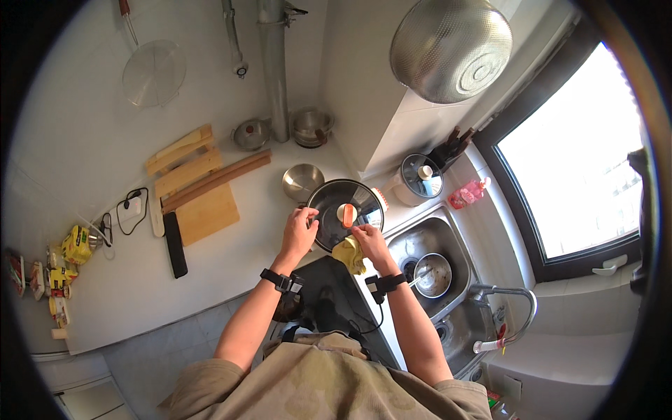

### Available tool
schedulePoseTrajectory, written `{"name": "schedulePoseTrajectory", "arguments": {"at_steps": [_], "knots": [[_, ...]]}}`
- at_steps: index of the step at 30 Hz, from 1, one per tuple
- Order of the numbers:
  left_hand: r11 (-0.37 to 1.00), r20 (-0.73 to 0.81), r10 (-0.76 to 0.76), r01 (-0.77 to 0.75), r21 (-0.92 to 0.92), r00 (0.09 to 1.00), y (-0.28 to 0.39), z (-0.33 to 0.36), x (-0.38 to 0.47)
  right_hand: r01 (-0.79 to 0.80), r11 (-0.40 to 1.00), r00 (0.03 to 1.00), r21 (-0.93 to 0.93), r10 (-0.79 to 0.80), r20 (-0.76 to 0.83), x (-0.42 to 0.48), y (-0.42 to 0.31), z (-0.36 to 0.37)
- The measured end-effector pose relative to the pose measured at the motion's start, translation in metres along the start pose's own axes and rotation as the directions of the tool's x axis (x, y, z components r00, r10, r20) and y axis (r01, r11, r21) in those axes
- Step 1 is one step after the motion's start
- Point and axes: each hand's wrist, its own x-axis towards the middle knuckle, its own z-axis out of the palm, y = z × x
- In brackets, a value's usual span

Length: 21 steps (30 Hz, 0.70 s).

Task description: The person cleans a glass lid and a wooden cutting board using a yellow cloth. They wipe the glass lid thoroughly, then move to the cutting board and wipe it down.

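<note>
A round glass pot lid (328,231) with a dark rim and an orange-and-cream knob (347,215) lies before me at the counter's corner. My left hand (300,231) is at the lid's left edge, thumb and fingers apart; whether it presses on the rim is unclear. At the lid's lower right, my right hand (370,240) grips a yellow cloth (349,255), which hangs beside the rim. Just behind the lid stands a small steel bowl or pan (303,181). What lies beneath the lid is mostly hidden.
Right of me is a double steel sink (457,236) with a saucepan (432,275) and a faucet (520,299). Behind it stand a lidded pot (417,181), a pink bottle (469,194) and a knife block (443,157). Left lie a cutting board (210,215) and a black-bladed or sheathed knife (174,245).
</note>
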Motion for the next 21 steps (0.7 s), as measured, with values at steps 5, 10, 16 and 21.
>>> {"name": "schedulePoseTrajectory", "arguments": {"at_steps": [5,10,16,21], "knots": [[0.993,-0.03,0.012,-0.009,0.122,0.999,-0.01,-0.009,-0.015,0.055,0.992,0.994,-0.117,-0.066,-0.09,-0.005,-0.011,-0.003],[0.986,0.034,-0.04,0.033,0.166,0.999,-0.015,-0.008,-0.026,0.123,0.942,0.989,-0.313,-0.144,-0.045,0.005,-0.034,-0.002],[0.975,0.108,-0.112,0.088,0.204,0.988,-0.016,-0.004,-0.03,0.129,0.832,0.989,-0.539,-0.15,0.004,0.022,-0.044,0.002],[0.993,0.115,-0.108,0.101,0.065,0.988,-0.019,-0.001,-0.03,0.161,0.824,0.985,-0.543,-0.166,0.041,0.029,-0.046,-0.003]]}}
